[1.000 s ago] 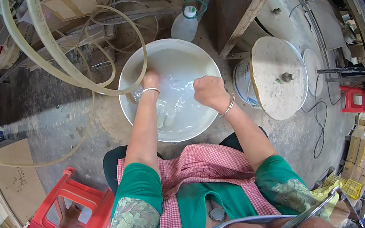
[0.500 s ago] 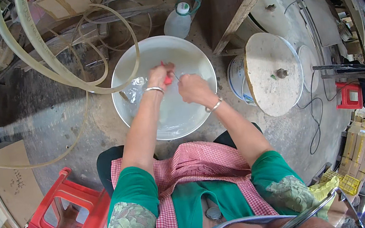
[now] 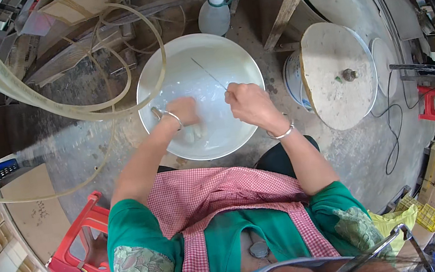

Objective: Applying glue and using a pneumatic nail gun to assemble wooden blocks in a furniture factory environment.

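On the left, a pale hose [image 3: 103, 117] loops over the edge of my big white tub [image 3: 234, 55]. My L hand [image 3: 183, 111] is in the tub, blurry, so can't tell how open it is or if it's got smth. Next, the thin stick [image 3: 208, 73] slants over the tub, up & right of my L hand, not touching it. My R hand [image 3: 251, 103] is curled tight round the stick's low end.

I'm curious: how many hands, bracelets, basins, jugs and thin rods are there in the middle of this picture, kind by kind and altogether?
Hands: 2 (left hand, right hand)
Bracelets: 2 (left bracelet, right bracelet)
White basin: 1
Jug: 1
Thin rod: 1
Total: 7
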Demonstrator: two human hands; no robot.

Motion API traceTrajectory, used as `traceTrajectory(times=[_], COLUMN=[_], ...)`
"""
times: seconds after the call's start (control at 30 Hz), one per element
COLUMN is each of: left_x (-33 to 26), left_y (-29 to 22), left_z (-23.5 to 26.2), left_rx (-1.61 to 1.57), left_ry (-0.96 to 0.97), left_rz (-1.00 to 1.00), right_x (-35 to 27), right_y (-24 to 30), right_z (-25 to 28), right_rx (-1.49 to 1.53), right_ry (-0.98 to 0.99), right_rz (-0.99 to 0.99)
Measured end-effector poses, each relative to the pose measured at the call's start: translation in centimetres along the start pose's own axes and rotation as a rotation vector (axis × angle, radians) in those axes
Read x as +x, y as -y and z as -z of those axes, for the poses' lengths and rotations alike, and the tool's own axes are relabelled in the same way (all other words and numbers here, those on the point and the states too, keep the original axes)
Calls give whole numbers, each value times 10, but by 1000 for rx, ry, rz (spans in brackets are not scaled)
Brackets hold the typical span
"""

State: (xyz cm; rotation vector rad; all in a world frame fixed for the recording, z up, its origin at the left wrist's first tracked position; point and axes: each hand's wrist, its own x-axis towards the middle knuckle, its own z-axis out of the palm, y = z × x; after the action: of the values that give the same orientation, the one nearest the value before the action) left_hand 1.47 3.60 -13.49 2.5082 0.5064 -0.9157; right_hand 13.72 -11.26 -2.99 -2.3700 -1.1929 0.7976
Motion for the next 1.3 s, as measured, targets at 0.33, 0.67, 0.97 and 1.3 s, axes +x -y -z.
traceTrajectory(times=[0.33,0.67,0.97,1.3], left_x=[-23,30,37,-33], left_y=[-43,-11,-24,-85], left_z=[37,21,6,39], left_rx=[-1768,-1939,-1701,-2261], left_ry=[-240,-668,-521,-300], left_rz=[-49,200,143,-151], right_x=[26,-12,-6,28], right_y=[-15,-1,-4,0], right_z=[-34,-26,4,-58], right_rx=[4,30,349,516], right_ry=[72,132,-171,-596], right_rz=[-10,279,12,225])
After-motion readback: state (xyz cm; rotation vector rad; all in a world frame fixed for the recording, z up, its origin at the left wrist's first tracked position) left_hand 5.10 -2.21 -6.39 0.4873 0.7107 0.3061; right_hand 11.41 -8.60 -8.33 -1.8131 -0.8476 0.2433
